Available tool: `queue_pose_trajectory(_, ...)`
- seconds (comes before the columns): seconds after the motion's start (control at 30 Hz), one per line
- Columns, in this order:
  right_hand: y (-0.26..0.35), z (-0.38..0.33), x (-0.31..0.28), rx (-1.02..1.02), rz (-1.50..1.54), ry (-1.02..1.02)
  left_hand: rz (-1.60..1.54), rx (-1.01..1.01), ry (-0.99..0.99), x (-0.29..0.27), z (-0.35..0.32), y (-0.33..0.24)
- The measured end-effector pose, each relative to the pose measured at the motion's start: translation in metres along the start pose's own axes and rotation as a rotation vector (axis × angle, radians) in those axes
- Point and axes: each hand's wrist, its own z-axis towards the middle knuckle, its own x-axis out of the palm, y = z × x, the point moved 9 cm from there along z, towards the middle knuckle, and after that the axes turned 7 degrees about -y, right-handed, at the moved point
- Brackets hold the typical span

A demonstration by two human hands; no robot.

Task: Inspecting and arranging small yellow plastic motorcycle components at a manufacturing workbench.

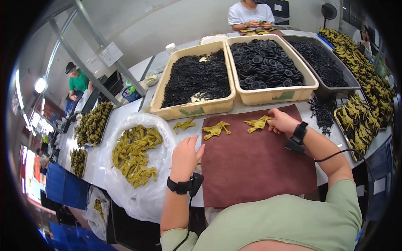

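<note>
Near the far edge of the mat (pixel 259 171), I have two yellow pieces lying side by side: the left piece (pixel 216 130) by the far left corner, the right piece (pixel 256 124) farther along toward the mat's right side. At that right piece I see the right hand (pixel 283 122), fingers bent, tips at the piece's right end; from my view I cannot tell whether they pinch it or only touch it. Just off the mat's left edge hangs the left hand (pixel 184 159), open, its fingers loosely curved and the thumb pointing toward the mat. Each wrist wears a black band with a cable.

Beyond the mat's far left corner, a loose piece (pixel 184 124) rests on the table (pixel 100 169). Left of the mat, I make out a white bag (pixel 119 186) spread open around a heap of yellow pieces. Behind the mat stand a left bin (pixel 169 112) of small black parts and a middle bin (pixel 253 97) of black discs, both cream, with a dark bin (pixel 354 86) of black parts to their right. Off the mat's far right corner lies a black pile (pixel 323 117), and past it a tray (pixel 338 119) of yellow-and-black pieces. Well beyond the mat, a co-worker (pixel 250 14) in white handles similar pieces.
</note>
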Motion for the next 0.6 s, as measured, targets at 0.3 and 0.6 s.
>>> queue_pose_trajectory(0.3, 0.026, -0.013, -0.001, -0.421, -0.626, -0.215, 0.001, 0.188, 0.299, 0.095, 0.051, -0.021)
queue_pose_trajectory(0.6, 0.031, -0.012, 0.021, -0.510, -0.650, -0.057, -0.001, 0.275, 0.476, 0.105, 0.049, -0.019)
